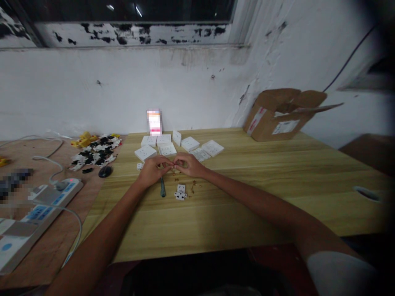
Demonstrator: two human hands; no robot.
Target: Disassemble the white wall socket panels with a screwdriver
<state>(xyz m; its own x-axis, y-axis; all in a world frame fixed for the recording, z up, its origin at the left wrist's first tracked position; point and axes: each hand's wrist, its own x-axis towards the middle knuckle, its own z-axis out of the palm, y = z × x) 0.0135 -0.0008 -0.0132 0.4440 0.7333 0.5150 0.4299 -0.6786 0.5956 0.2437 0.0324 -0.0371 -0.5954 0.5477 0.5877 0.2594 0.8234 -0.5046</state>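
Note:
My left hand [153, 170] and my right hand [189, 165] meet fingertip to fingertip above the wooden table. Both are pinched closed; whatever lies between the fingertips is too small to make out. Under my left hand lies a screwdriver with a dark green handle [163, 190], its front end hidden by the hand. Nearer to me is a white socket insert [180, 192] with dark slots. Small brass contact pieces [194, 186] are scattered to its right, and more brass bits [176, 179] lie just below my hands. A small white part [140, 166] shows left of my left hand.
Several white socket plates [167, 149] lie behind my hands, before a lit phone [154, 122] against the wall. An open cardboard box [274, 117] stands back right. Left are a mouse [105, 171], black and white parts [95, 154] and a power strip [51, 216] with cables.

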